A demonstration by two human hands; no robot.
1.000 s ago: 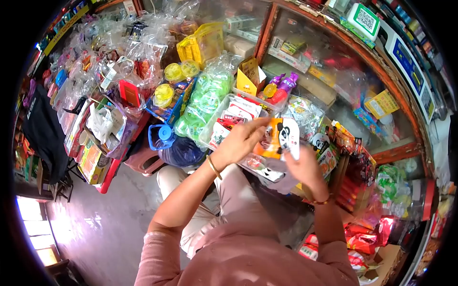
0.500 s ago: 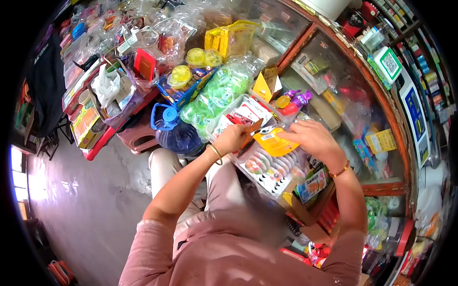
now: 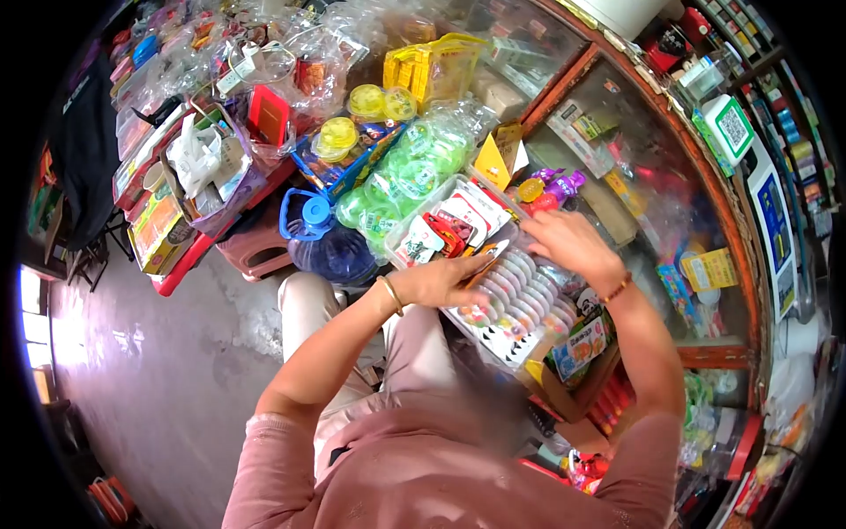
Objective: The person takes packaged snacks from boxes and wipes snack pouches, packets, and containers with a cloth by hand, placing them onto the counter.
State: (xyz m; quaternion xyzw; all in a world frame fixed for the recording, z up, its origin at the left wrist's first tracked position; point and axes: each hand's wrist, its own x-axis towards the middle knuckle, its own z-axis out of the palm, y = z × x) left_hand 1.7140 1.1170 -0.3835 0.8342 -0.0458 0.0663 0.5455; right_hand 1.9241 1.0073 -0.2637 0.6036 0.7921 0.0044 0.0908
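My left hand (image 3: 436, 282) reaches over a clear plastic bin, its thumb and fingers closed about a thin orange-brown packet (image 3: 491, 257) seen nearly edge-on. My right hand (image 3: 573, 242) is over the bin's right side with fingers apart; its fingertips are partly hidden and I see nothing held in it. Red and white packets (image 3: 467, 216) lie in the bin (image 3: 404, 231). Below the hands is a tray (image 3: 504, 351) with rows of round clear capsules (image 3: 520, 300) holding coloured bits.
Green plastic containers (image 3: 401, 181), a blue-capped jug (image 3: 315, 212) and a yellow bag (image 3: 423, 70) stand to the left and behind. A wood-framed glass case (image 3: 643, 150) runs along the right. A carton with a blue packet (image 3: 580, 344) sits at the tray's right.
The bright orange packet between both hands no longer shows face-on. My left hand moved right and down, fingers stretched over the bin; my right hand let go and turned down toward the bin's right side.
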